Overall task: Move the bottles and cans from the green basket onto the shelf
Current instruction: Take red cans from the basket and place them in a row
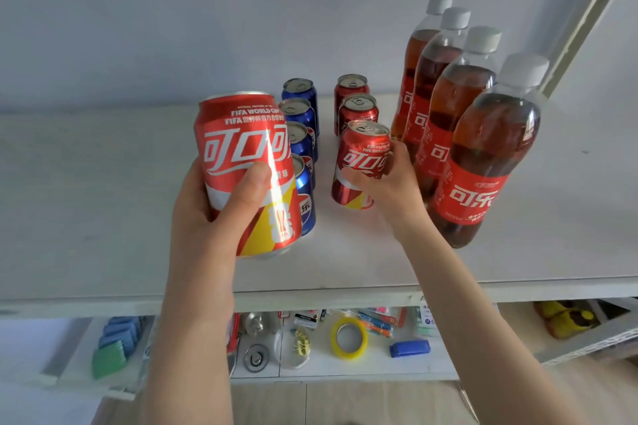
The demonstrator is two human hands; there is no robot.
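My left hand (210, 214) grips a red cola can (241, 162), held up above the white shelf (103, 200) in front of a row of several blue cans (300, 114). My right hand (386, 183) is wrapped around another red can (362, 162) that stands on the shelf at the front of a row of red cans (355, 107). To the right stands a row of several cola bottles (483, 155) with white caps. The green basket is out of view.
The shelf's front edge (310, 297) runs across the view. Below it a lower shelf (379, 366) holds small items: a yellow tape roll (348, 338), a blue block (411, 348), blue and green pads (114, 345). A wall stands behind the shelf, a frame post (587, 17) at right.
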